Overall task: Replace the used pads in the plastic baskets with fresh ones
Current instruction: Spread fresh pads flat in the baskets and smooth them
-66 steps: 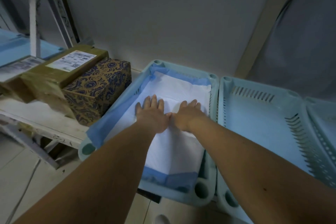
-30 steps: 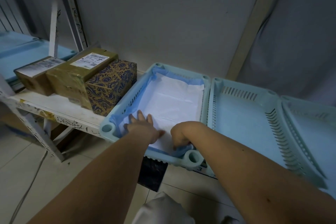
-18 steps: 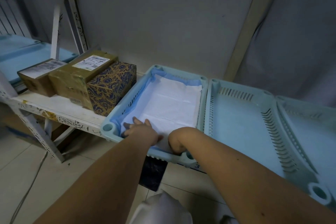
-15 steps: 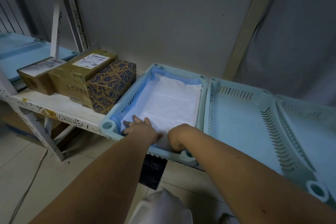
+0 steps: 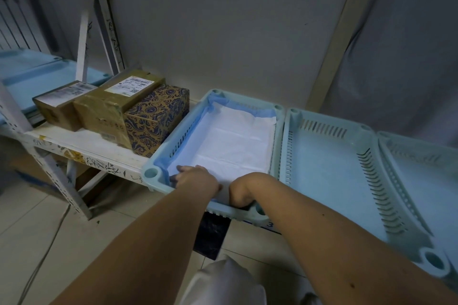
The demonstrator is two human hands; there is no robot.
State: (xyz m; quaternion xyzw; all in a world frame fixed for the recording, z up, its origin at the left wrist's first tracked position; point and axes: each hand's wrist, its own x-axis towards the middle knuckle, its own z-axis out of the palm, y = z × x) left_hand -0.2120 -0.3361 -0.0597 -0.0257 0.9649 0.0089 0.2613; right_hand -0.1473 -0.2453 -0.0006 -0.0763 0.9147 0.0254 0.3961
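Since the earlier frame, both your hands have drawn back from the middle of the pad (image 5: 233, 146) to its near edge. The pad lies inside the left basket (image 5: 151, 173). Your left hand (image 5: 195, 178) presses flat, fingers straight. Your right hand (image 5: 239, 190) bends downward; its grip cannot be determined.

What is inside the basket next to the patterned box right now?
A white pad with blue edges lines the basket. The left hand presses its near end; the right hand is tucked at the near wall, fingers hidden. Anything under the pad is covered.
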